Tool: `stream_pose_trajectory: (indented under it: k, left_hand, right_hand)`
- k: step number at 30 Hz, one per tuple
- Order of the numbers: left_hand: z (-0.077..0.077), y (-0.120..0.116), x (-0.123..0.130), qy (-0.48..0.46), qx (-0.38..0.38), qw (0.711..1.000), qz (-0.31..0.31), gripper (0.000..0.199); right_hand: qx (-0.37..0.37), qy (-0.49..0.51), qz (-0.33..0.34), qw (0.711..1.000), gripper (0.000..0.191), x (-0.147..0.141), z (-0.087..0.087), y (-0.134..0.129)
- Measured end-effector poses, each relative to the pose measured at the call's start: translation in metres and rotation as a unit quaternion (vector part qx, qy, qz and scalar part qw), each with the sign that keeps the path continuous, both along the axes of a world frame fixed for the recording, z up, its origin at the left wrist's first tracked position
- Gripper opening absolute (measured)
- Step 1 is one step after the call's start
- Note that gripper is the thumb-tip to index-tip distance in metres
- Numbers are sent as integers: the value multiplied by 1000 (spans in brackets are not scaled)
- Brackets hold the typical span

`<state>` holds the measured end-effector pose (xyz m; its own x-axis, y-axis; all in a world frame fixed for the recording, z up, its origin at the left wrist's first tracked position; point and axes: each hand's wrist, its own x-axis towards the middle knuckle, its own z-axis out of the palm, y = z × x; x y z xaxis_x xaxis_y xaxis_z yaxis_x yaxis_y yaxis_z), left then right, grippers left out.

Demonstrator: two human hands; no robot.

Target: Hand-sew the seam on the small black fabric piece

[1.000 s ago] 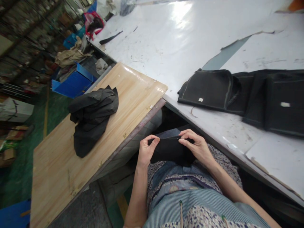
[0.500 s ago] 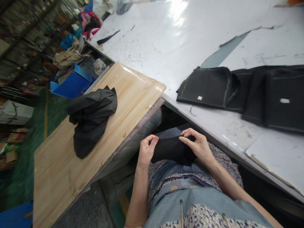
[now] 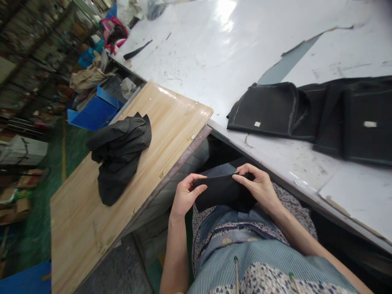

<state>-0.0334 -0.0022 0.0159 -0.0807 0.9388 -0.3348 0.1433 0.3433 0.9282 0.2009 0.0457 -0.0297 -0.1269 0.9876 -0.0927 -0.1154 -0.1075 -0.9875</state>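
A piece of black fabric (image 3: 223, 191) spans the gap between my two hands above my lap, its upper edge stretched nearly straight. My left hand (image 3: 187, 194) is at its left end, fingers behind the edge and thumb in front, with a small gap between thumb and fingertips. At the other end, my right hand (image 3: 256, 183) pinches the top edge between thumb and index finger. The lower part of the fabric rests against my apron (image 3: 245, 253). What the fabric belongs to cannot be made out.
On the wooden board (image 3: 171, 118) to the left lies a crumpled black cloth (image 3: 122, 151). Folded black fabric pieces (image 3: 266, 110) with small white labels lie on the white table (image 3: 196, 61) at right. A blue box (image 3: 96, 109) stands beyond the board.
My left thumb has come away from the fabric's edge and the left hand has shifted slightly left. My right hand keeps its pinch. The view has tilted a little.
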Motion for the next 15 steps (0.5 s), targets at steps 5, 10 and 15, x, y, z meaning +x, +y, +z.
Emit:
stream_pose_trajectory:
  k: [5,10,15]
  left_hand:
    - [-5,-1,1,-15,-6,1000,25,26]
    - [-7,-1,0,34,23,999,18,28]
    - [-7,-4,-3,61,29,998,-1,33]
  right_hand:
    - [-7,4,-9,1000,23,0,-5,0]
    - [-11,3,-11,1000,23,1,-4,0]
    - [-5,-5,-6,1000,22,1,-4,0]
